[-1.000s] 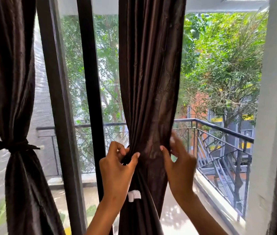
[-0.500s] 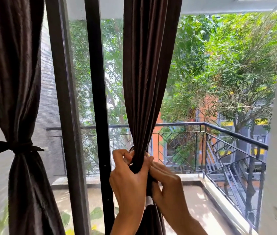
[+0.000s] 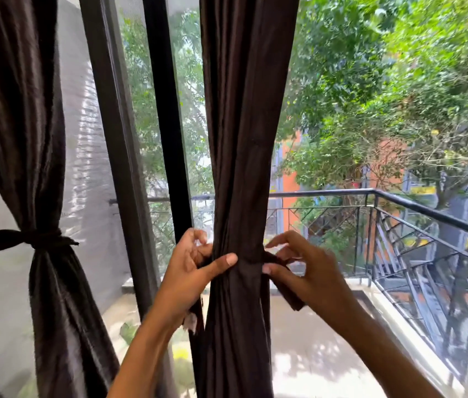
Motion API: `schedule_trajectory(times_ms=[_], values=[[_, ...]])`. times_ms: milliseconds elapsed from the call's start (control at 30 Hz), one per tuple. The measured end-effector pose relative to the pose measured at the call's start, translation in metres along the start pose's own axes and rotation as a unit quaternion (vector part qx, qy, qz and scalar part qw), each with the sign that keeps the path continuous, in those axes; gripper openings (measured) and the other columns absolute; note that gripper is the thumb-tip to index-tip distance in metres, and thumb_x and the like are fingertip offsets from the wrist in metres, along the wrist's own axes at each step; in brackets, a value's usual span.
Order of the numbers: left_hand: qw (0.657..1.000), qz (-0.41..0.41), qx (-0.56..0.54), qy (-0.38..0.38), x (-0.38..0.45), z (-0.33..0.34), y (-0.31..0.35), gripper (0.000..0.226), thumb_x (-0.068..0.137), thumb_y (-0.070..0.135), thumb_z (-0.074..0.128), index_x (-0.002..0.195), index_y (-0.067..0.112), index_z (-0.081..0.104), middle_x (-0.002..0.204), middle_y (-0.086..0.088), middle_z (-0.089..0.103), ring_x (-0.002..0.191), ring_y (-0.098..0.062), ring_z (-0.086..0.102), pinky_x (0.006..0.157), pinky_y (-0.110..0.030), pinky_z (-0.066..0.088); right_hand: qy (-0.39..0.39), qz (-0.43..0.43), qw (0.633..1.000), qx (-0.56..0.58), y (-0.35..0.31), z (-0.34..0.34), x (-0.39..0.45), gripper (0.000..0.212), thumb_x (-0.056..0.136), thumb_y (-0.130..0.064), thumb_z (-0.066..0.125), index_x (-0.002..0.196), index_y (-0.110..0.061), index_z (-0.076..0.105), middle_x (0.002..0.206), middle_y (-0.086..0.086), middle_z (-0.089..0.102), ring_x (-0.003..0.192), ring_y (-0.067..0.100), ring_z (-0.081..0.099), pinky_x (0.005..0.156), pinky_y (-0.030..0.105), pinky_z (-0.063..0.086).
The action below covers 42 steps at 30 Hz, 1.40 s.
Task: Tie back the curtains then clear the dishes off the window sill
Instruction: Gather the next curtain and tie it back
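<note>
At the window, I watched both hands work a dark brown fabric tie-back band (image 3: 248, 261) around the gathered dark brown satin curtain (image 3: 244, 133) in mid-frame. The left hand (image 3: 191, 270) pressed its thumb across the band's front, fingers curled around its left end. The right hand (image 3: 304, 271) pinched the band's other end just beside the curtain, remaining fingers loosely spread. A matching curtain (image 3: 26, 116) at far left hung already knotted. A black metal balcony railing (image 3: 416, 206) stood outside.
</note>
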<state>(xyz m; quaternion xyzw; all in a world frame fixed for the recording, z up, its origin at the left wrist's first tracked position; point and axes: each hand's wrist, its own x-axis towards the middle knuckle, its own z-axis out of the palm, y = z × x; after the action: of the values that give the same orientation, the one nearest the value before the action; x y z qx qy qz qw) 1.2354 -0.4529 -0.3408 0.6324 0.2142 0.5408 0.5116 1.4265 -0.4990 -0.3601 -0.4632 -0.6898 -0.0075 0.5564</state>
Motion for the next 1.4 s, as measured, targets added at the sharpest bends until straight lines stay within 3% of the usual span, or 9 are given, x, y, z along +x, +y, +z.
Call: schedule_trajectory(times_ms=[100, 200, 367, 533, 667, 833, 1033, 1233, 1400], values=[[0.984, 0.068, 0.117, 0.119, -0.003, 0.008, -0.009, 0.044, 0.071, 0.0, 0.077, 0.085, 0.013, 0.037, 0.081, -0.018, 0.069, 0.071, -0.016, 0.065, 0.064, -0.031, 0.055, 0.092, 0.046, 0.993, -0.057, -0.019, -0.005, 0.001, 0.027, 0.059, -0.049, 0.08, 0.072, -0.03, 0.065, 0.06, -0.016, 0.066, 0.055, -0.001, 0.06, 0.056, 0.023, 0.047], [0.925, 0.149, 0.25, 0.246, -0.011, 0.026, -0.019, 0.044, 0.066, 0.008, 0.084, 0.081, 0.015, 0.043, 0.074, -0.002, 0.059, 0.063, -0.002, 0.055, 0.061, -0.028, 0.05, 0.053, 0.124, 0.98, 0.148, -0.037, -0.002, 0.004, 0.017, 0.069, -0.015, 0.082, 0.069, -0.022, 0.067, 0.06, -0.001, 0.071, 0.052, 0.003, 0.063, 0.054, 0.023, 0.048], [0.882, 0.254, 0.328, 0.224, -0.033, 0.042, -0.019, 0.035, 0.073, 0.009, 0.08, 0.09, 0.023, 0.053, 0.078, 0.018, 0.061, 0.074, 0.009, 0.06, 0.063, -0.003, 0.043, 0.059, 0.166, 0.93, 0.322, -0.048, 0.01, 0.002, 0.013, 0.076, 0.004, 0.071, 0.081, -0.008, 0.074, 0.06, -0.001, 0.07, 0.053, 0.005, 0.064, 0.053, 0.01, 0.044], [0.909, 0.233, 0.297, 0.178, -0.038, 0.042, -0.004, 0.004, 0.085, 0.021, 0.066, 0.086, 0.025, 0.066, 0.071, 0.02, 0.066, 0.071, 0.011, 0.062, 0.059, -0.004, 0.041, 0.058, 0.105, 0.971, 0.207, -0.035, 0.011, -0.006, 0.027, 0.081, 0.0, 0.067, 0.09, -0.024, 0.076, 0.085, -0.007, 0.075, 0.083, 0.006, 0.07, 0.079, 0.027, 0.054], [0.95, 0.122, 0.21, 0.198, -0.028, 0.038, 0.005, 0.009, 0.085, 0.017, 0.068, 0.086, 0.024, 0.074, 0.073, 0.012, 0.073, 0.072, -0.001, 0.069, 0.06, -0.022, 0.056, 0.027, 0.023, 0.991, 0.131, -0.029, 0.015, -0.014, 0.033, 0.078, -0.009, 0.059, 0.107, -0.022, 0.068, 0.102, -0.012, 0.071, 0.098, -0.002, 0.065, 0.073, 0.015, 0.05], [0.968, 0.072, 0.154, 0.186, -0.021, 0.036, 0.008, 0.01, 0.084, 0.014, 0.069, 0.08, 0.021, 0.074, 0.071, 0.003, 0.074, 0.071, -0.011, 0.072, 0.054, -0.022, 0.055, 0.061, -0.061, 0.995, -0.042, -0.021, 0.022, -0.033, 0.053, 0.068, -0.06, 0.071, 0.104, -0.021, 0.067, 0.1, -0.012, 0.065, 0.09, 0.003, 0.06, 0.072, 0.016, 0.047], [0.959, 0.107, 0.191, 0.181, -0.016, 0.036, -0.004, 0.011, 0.087, 0.014, 0.066, 0.08, 0.013, 0.073, 0.069, -0.002, 0.072, 0.069, -0.017, 0.071, 0.059, -0.03, 0.059, 0.087, -0.178, 0.973, -0.118, 0.003, 0.021, -0.03, 0.019, 0.076, -0.018, 0.069, 0.093, -0.012, 0.076, 0.115, -0.008, 0.068, 0.086, 0.014, 0.059, 0.065, 0.033, 0.056], [0.86, 0.283, 0.381, 0.189, -0.023, 0.035, -0.017, 0.006, 0.09, 0.013, 0.063, 0.087, 0.012, 0.068, 0.077, 0.013, 0.065, 0.071, 0.002, 0.063, 0.063, -0.016, 0.054, -0.023, -0.2, 0.979, -0.022, 0.015, -0.011, 0.0, 0.03, 0.09, -0.025, 0.056, 0.115, -0.018, 0.069, 0.104, -0.003, 0.054, 0.094, 0.013, 0.058, 0.078, 0.016, 0.044], [0.733, 0.434, 0.501, 0.154, -0.026, 0.031, -0.029, 0.014, 0.087, 0.011, 0.067, 0.094, 0.0, 0.07, 0.108, -0.009, 0.058, 0.095, -0.016, 0.059, 0.082, -0.019, 0.051, 0.159, -0.246, 0.951, -0.1, 0.004, -0.021, 0.018, 0.011, 0.077, -0.016, 0.075, 0.084, -0.008, 0.076, 0.08, 0.001, 0.068, 0.083, 0.022, 0.061, 0.07, 0.037, 0.049]])
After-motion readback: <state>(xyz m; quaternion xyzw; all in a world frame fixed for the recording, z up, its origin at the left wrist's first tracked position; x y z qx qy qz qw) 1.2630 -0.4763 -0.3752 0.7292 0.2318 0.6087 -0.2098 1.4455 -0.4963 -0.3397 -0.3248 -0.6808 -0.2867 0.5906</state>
